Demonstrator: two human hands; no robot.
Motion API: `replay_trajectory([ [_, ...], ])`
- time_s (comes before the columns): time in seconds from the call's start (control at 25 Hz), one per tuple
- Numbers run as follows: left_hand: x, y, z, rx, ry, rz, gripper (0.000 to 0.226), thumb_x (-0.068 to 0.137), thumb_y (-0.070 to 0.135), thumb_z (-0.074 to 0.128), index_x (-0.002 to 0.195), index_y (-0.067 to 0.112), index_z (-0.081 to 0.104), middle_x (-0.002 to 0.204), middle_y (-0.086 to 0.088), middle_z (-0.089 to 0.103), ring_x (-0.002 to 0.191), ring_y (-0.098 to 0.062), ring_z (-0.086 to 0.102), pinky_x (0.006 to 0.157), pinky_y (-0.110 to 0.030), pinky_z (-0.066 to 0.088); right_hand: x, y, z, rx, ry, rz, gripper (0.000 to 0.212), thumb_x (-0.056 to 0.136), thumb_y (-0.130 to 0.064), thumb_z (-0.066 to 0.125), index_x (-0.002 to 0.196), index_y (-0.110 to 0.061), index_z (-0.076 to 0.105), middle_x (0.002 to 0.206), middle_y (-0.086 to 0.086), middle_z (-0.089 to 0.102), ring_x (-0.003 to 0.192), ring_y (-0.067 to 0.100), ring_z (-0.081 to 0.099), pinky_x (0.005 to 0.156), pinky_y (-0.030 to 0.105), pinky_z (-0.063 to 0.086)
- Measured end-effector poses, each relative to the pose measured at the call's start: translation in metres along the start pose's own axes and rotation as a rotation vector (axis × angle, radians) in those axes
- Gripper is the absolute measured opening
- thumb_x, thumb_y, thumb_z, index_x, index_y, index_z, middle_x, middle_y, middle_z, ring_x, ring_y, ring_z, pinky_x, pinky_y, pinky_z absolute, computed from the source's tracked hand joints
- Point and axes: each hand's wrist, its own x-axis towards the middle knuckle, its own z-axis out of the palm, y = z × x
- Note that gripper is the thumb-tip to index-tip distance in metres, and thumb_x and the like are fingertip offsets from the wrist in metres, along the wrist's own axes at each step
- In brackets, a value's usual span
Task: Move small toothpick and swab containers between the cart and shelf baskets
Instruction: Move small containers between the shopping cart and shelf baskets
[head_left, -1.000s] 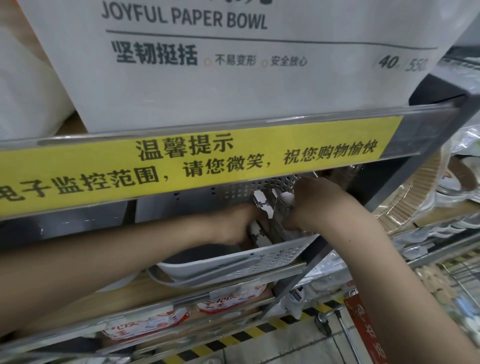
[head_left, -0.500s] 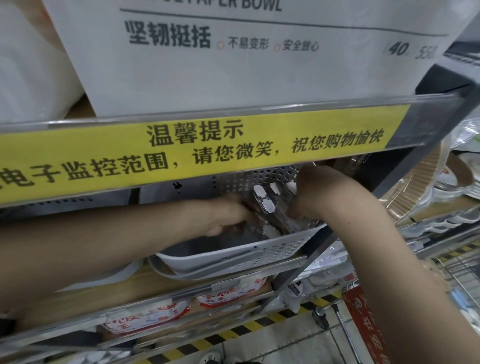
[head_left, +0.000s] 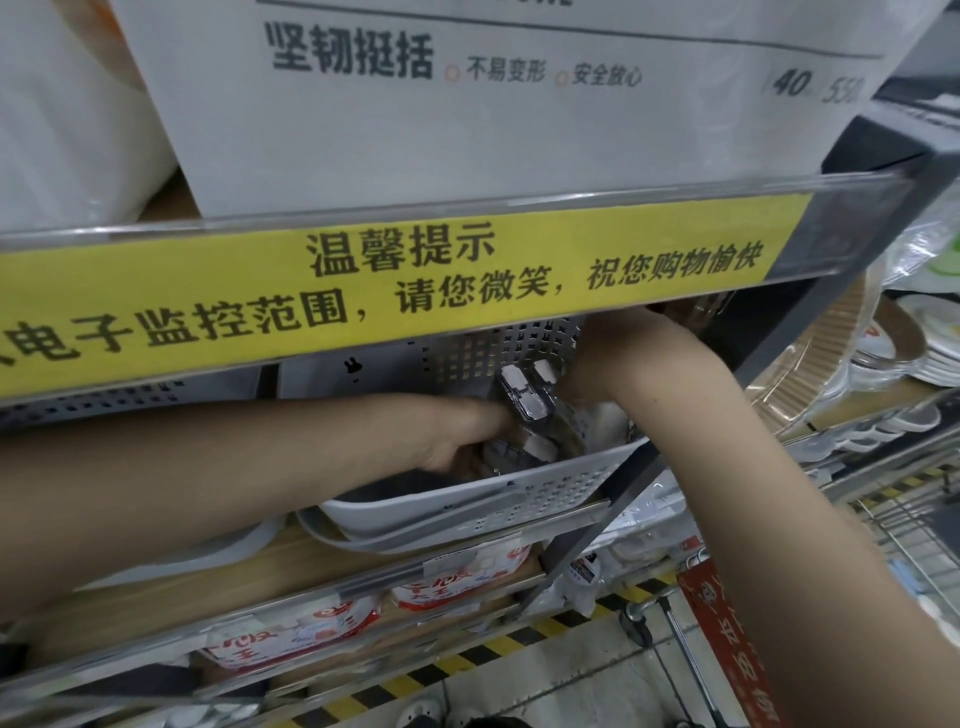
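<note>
Both hands reach into a white perforated basket (head_left: 545, 493) on the shelf. The left hand (head_left: 467, 436) curls around small clear containers (head_left: 524, 400) standing just beyond its knuckles. The right hand (head_left: 602, 358) is just right of them, its fingers hidden behind the yellow strip (head_left: 363, 291), so I cannot tell its grip.

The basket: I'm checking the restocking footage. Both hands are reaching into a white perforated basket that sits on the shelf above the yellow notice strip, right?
Not quite. The head view shows the white perforated basket on the shelf below the yellow notice strip, not above it. The left hand and right hand do both reach into it.
</note>
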Motion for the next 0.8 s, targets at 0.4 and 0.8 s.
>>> replay_trajectory([
  [0.4,0.0,0.001,0.003,0.01,0.039,0.115,0.01,0.087,-0.001,0.06,0.094,0.007,0.062,0.087,-0.011,0.064,0.075,-0.021,0.061,0.077,-0.033,0.053,0.006,0.003,0.034,-0.047,-0.076,-0.004,0.025,0.092,-0.015,0.053,0.115,-0.005,0.058,0.117,0.012,0.058,0.111,0.03,0.056,0.073,0.03,0.043],
  [0.8,-0.006,0.009,0.002,0.0,0.119,0.053,0.036,0.098,0.01,0.032,0.066,0.009,0.047,0.037,-0.003,0.051,0.027,-0.011,0.047,0.034,-0.012,0.038,0.012,-0.004,0.048,-0.117,-0.277,-0.112,0.034,0.094,-0.038,0.051,0.116,-0.012,0.053,0.114,0.01,0.056,0.102,0.027,0.056,0.087,0.036,0.048],
])
